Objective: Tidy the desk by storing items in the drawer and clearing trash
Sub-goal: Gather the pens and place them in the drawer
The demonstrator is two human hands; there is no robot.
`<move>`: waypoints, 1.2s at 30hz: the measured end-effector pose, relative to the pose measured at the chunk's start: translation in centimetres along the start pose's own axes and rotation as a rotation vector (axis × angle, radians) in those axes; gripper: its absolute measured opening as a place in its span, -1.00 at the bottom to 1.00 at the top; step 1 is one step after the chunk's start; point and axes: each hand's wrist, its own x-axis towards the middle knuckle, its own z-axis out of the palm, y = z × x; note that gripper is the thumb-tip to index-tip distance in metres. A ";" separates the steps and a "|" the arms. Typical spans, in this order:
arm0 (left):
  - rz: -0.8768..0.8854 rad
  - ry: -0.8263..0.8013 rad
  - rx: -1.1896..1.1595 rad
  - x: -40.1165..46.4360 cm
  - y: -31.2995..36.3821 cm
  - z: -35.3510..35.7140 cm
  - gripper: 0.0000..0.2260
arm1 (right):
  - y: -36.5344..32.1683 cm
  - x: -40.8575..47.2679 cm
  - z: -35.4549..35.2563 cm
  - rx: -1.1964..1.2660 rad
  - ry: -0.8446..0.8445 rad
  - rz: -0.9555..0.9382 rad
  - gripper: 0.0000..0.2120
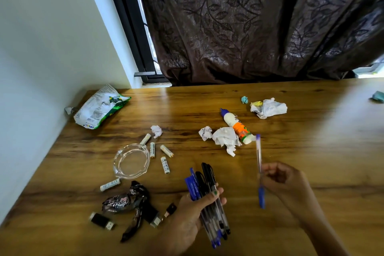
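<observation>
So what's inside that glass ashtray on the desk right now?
The glass ashtray looks empty; the wooden desk shows through its clear base. White batteries lie outside around it, one touching its far rim.

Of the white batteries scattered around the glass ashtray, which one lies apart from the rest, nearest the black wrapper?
The battery at the near left, below the glass ashtray and just above the black wrapper. The other four cluster on the ashtray's far right side.

One head-worn wide-angle camera supplies the only view. It looks forward and steeply down from above my near edge of the brown wood-grain desk, facing the dark leaf-patterned curtain at the far edge. My hands sit close below the lens, low in frame. The white wall bounds the left side.
</observation>
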 end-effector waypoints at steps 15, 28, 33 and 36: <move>-0.029 -0.132 -0.184 -5.2 -5.2 1.0 -0.67 | 0.8 -12.3 5.7 0.255 0.124 -0.222 -0.84; -0.096 -0.154 -0.197 -13.0 -15.7 1.0 -0.81 | 6.1 -27.4 2.3 0.116 0.036 -0.175 -0.75; -0.030 -0.143 -0.099 -14.4 -18.1 3.2 -0.76 | 7.4 -30.7 -2.1 0.090 -0.008 -0.036 -0.74; 0.046 -0.120 0.014 -14.5 -19.0 4.7 -0.73 | 8.5 -31.5 -5.1 0.088 -0.013 0.055 -0.70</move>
